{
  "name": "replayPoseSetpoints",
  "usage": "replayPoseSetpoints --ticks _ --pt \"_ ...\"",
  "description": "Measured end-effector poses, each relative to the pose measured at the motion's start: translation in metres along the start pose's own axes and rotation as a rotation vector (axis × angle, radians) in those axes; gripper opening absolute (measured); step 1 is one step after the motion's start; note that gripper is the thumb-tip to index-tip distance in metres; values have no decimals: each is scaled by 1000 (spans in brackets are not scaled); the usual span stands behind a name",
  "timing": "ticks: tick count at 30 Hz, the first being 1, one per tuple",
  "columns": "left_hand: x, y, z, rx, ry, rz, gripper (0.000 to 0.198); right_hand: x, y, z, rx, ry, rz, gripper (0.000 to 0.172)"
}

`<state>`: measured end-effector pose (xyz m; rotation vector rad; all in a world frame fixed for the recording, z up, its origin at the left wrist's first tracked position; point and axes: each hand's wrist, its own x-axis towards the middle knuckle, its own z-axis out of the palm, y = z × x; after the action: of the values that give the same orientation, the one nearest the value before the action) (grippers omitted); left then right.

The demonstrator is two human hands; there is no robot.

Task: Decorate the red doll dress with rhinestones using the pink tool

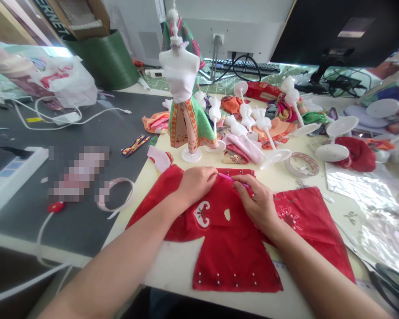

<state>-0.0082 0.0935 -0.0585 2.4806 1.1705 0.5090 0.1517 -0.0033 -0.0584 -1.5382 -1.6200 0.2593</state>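
Observation:
A red garment [229,248], small and robe-shaped, is spread flat before me, with a white-and-red heart-like motif, a hole near its middle and white beads along its lower edge. My right hand [254,197] is closed round a slim pink pen-like tool [226,177] that points left. The tool's tip reaches the fingertips of my left hand [197,180]. That hand is closed, its fingers pressed together at the garment's upper part; the thumb is hidden. Another red cloth piece [319,226] with a pale pattern lies by my right forearm.
A white doll mannequin [179,73] in a green and orange skirt stands behind the garment. Several small mannequins lie among fabric scraps. Tape rolls [302,164] flank the work, and black-handled scissors [385,283] lie at the right edge. Monitors [332,31] stand at the back.

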Motion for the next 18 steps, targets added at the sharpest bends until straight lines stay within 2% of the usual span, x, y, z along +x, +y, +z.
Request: replayPoseSetpoints --ticks 10,18 --pt "2 1 -1 14 -14 -31 22 0 1 0 -5 -9 16 16" --pt "4 3 -3 -38 -23 -53 23 0 0 -1 -11 47 30 16"
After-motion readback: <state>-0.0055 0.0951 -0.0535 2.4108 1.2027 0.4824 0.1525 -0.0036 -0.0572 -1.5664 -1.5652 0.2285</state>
